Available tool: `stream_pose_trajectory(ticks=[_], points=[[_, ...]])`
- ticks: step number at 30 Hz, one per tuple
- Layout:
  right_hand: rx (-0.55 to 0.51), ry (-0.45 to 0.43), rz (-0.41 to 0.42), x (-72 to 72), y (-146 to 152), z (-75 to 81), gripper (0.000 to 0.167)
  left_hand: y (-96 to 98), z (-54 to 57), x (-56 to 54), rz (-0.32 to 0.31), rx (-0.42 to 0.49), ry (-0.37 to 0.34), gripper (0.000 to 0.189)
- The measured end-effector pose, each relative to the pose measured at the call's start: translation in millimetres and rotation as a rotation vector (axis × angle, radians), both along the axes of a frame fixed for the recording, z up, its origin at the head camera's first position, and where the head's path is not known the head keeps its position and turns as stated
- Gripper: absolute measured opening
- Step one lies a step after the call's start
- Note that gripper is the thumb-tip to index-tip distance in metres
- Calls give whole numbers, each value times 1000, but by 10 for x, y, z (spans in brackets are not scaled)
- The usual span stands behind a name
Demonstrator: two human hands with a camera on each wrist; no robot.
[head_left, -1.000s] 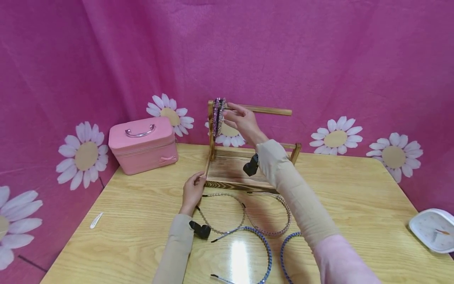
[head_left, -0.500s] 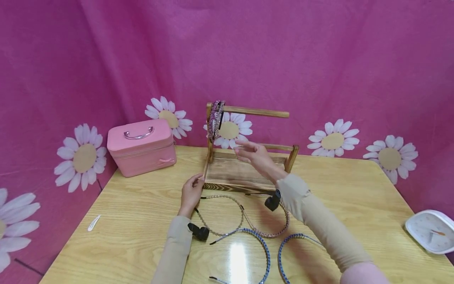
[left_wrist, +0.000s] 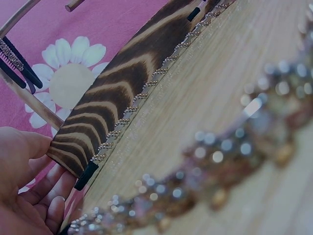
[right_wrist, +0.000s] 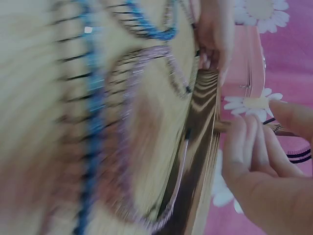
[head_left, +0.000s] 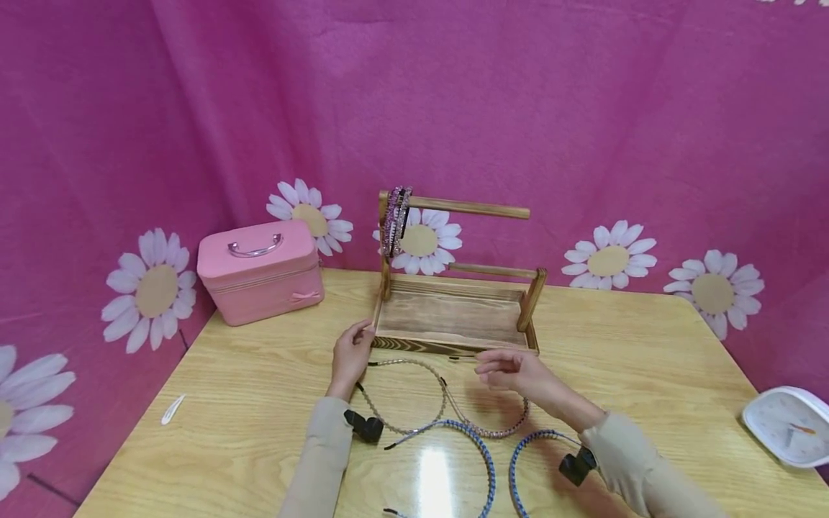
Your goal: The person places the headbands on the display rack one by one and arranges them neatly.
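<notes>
Pink and silvery headbands point(head_left: 392, 219), seemingly two of them, hang at the left end of the upper bar point(head_left: 473, 207) of a wooden rack point(head_left: 421, 345), close against its post; the bar runs bare to their right. Four more lie on the worktop point(head_left: 622, 360), on the near side of the rack: a beige headband point(head_left: 411, 361) to the left, a pink headband point(head_left: 495, 434) beside it to the right, and nearest the viewer a left blue headband point(head_left: 490, 467) and a right blue headband point(head_left: 514, 467), both cut off by the lower edge of the head view.

The work appears to be hanging headbands on the bar, and the moment looks like a reach between one hanging and another. The next move would seem to call for a light pinch on a headband, perhaps the pink one, then a lift with its two ends spread to straddle the bar.

The right hand point(head_left: 524, 374) hovers over the far part of the pink headband, just on the near side of the rack, its forearm slanting in from the near right. The fingers point left, slightly bent and loose, with nothing held between them. The left hand point(head_left: 352, 356) grips the rack's near left corner between thumb and curled fingers, presumably to steady it.
</notes>
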State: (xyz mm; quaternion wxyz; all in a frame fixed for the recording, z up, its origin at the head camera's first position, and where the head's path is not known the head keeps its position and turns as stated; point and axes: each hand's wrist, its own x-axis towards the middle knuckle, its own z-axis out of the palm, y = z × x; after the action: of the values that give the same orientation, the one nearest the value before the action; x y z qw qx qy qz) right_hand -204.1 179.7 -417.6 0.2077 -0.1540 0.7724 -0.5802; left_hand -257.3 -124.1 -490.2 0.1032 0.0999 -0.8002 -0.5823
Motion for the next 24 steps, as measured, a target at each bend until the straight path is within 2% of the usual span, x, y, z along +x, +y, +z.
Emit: stream_pose_trajectory(ticks=[3, 10, 15, 21, 24], points=[[20, 42, 52, 188, 130, -48, 47, 8, -5, -6, 7, -1, 5, 31], [87, 5, 68, 561, 336, -166, 39, 9, -5, -13, 14, 6, 3, 30], [89, -6, 80, 734, 376, -236, 30, 8, 17, 0, 13, 3, 0, 30], [4, -7, 97, 902, 326, -356, 31, 14, 32, 20, 10, 8, 3, 31], [14, -29, 65, 968, 286, -390, 31, 18, 29, 22, 6, 6, 5, 31]])
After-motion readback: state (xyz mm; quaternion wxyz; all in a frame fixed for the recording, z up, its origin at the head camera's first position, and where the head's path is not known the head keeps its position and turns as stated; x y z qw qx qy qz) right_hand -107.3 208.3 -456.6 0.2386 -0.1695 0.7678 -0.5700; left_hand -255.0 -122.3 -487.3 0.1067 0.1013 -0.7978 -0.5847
